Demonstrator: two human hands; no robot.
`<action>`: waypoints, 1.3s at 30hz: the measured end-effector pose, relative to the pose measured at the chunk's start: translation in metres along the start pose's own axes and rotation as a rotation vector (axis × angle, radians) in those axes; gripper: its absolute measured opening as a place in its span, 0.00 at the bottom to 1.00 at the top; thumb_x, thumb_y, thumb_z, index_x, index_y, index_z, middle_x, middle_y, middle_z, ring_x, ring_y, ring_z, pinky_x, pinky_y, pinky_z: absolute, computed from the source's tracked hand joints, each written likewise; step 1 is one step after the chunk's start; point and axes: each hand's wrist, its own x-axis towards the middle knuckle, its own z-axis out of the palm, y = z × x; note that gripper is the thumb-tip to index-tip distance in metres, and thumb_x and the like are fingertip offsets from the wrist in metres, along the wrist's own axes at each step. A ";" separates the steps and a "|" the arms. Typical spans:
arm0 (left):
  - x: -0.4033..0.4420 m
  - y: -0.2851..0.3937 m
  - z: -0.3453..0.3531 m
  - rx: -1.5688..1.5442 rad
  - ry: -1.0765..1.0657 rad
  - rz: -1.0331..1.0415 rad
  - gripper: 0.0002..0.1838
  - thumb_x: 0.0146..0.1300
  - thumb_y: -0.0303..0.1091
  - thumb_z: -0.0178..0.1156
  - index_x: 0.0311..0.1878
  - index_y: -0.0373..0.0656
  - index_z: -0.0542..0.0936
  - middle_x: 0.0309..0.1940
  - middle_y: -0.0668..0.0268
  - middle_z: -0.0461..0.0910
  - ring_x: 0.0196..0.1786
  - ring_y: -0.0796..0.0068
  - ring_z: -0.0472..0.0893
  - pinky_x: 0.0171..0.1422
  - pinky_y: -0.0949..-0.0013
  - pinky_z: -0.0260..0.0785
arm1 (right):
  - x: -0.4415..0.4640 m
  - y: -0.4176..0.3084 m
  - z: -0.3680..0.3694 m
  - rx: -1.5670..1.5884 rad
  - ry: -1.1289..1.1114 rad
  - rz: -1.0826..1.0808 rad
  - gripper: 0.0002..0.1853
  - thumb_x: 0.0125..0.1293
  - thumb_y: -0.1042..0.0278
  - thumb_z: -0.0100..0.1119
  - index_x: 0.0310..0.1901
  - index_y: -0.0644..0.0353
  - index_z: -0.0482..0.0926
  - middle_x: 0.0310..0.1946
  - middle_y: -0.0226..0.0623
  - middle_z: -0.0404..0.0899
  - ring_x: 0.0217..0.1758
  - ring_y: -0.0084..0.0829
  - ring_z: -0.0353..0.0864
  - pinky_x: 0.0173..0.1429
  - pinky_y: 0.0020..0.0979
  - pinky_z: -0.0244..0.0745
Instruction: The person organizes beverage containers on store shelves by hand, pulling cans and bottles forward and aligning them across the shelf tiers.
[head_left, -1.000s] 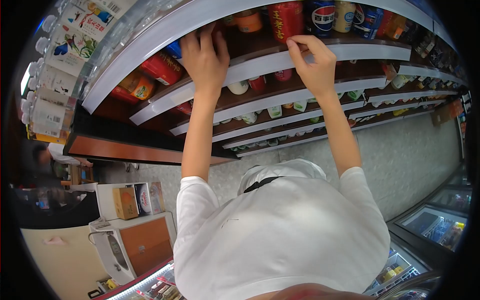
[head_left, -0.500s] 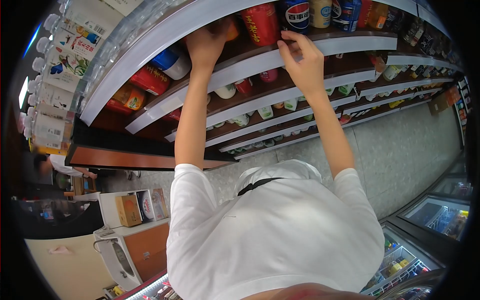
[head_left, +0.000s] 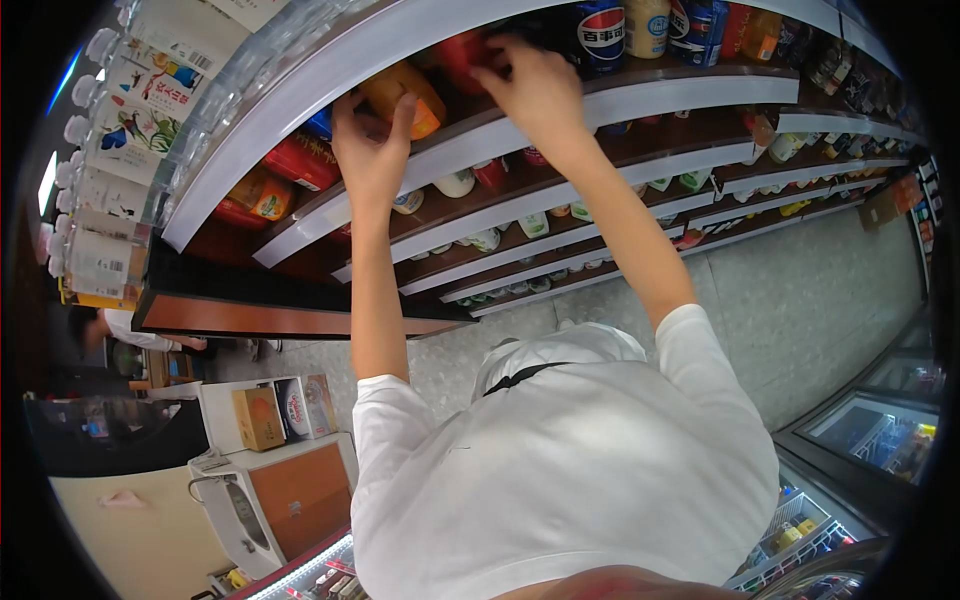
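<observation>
Along the shelf, my left fingers are half spread, thumb by the orange drink, which sits further left than half a second ago. Next, the red can has shifted left, away from the Pepsi; my right fingers bend against it, though I cannot tell how firmly.

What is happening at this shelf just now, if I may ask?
A person in a white shirt has both hands at a stocked shelf. The right hand is at a blurred red can, its grip unclear. The left hand, thumb spread from fingers, is by an orange container. A blue can stands further right.
</observation>
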 end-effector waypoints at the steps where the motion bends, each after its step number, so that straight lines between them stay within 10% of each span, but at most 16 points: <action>1: -0.001 0.000 0.003 -0.034 0.023 -0.001 0.36 0.52 0.43 0.72 0.56 0.26 0.69 0.28 0.57 0.79 0.25 0.74 0.76 0.36 0.71 0.69 | 0.002 -0.007 0.006 0.005 -0.097 0.020 0.20 0.56 0.53 0.66 0.46 0.55 0.81 0.34 0.40 0.85 0.33 0.42 0.84 0.39 0.39 0.79; 8: -0.007 -0.009 0.010 0.012 0.038 0.072 0.41 0.53 0.41 0.71 0.64 0.27 0.64 0.50 0.52 0.74 0.31 0.79 0.73 0.40 0.74 0.69 | 0.014 -0.009 0.018 0.012 -0.149 -0.097 0.15 0.60 0.55 0.61 0.44 0.54 0.82 0.32 0.45 0.83 0.34 0.46 0.83 0.41 0.42 0.79; 19: -0.011 0.002 0.025 -0.012 0.047 0.122 0.44 0.51 0.39 0.74 0.65 0.28 0.62 0.50 0.54 0.71 0.30 0.80 0.70 0.36 0.75 0.67 | 0.057 0.031 0.036 0.059 0.231 -0.270 0.15 0.55 0.62 0.65 0.41 0.61 0.77 0.34 0.49 0.79 0.32 0.50 0.82 0.35 0.46 0.79; 25: -0.016 0.005 0.029 -0.025 0.019 0.163 0.42 0.51 0.37 0.73 0.65 0.33 0.63 0.44 0.58 0.69 0.30 0.79 0.70 0.34 0.76 0.67 | 0.076 0.044 0.052 -0.182 0.271 -0.374 0.19 0.57 0.68 0.55 0.50 0.67 0.75 0.47 0.56 0.76 0.58 0.55 0.70 0.62 0.50 0.63; 28: -0.020 0.003 0.031 -0.160 0.096 0.185 0.35 0.52 0.34 0.73 0.59 0.33 0.66 0.40 0.60 0.69 0.30 0.80 0.73 0.33 0.75 0.68 | 0.070 0.046 0.038 -0.170 0.143 -0.434 0.22 0.56 0.68 0.61 0.52 0.68 0.73 0.47 0.56 0.76 0.56 0.55 0.72 0.60 0.48 0.66; 31: -0.022 -0.002 0.030 -0.070 0.091 0.219 0.22 0.53 0.30 0.71 0.47 0.35 0.71 0.36 0.62 0.70 0.29 0.79 0.75 0.31 0.74 0.70 | 0.046 0.033 0.021 -0.097 0.173 -0.367 0.15 0.56 0.63 0.65 0.40 0.62 0.76 0.36 0.49 0.79 0.32 0.50 0.82 0.35 0.46 0.79; 39: -0.013 0.017 0.044 -0.039 -0.043 0.222 0.14 0.53 0.27 0.70 0.36 0.37 0.73 0.34 0.63 0.70 0.27 0.76 0.78 0.31 0.73 0.71 | -0.009 -0.014 -0.046 0.090 0.187 -0.115 0.25 0.56 0.65 0.67 0.56 0.55 0.73 0.60 0.55 0.65 0.24 0.33 0.81 0.33 0.33 0.79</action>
